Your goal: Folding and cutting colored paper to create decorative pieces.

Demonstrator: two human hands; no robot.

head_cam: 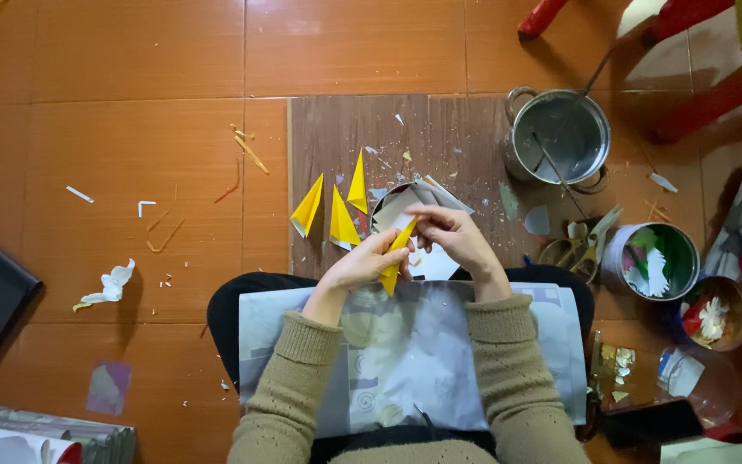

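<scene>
Hands meet over a board (pixel 440 129): left hand (pixel 361 268) and right hand (pixel 453 236) both pinch a yellow paper cone (pixel 397 258), fingers closed on it, above the lap; three finished cones (pixel 334 210) lie just beside.

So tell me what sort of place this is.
Probably a home floor used as a paper-craft spot. The person sits on orange floor tiles at a low wooden board strewn with paper scraps, with scissors, a metal pot and yellow paper cones nearby.
</scene>
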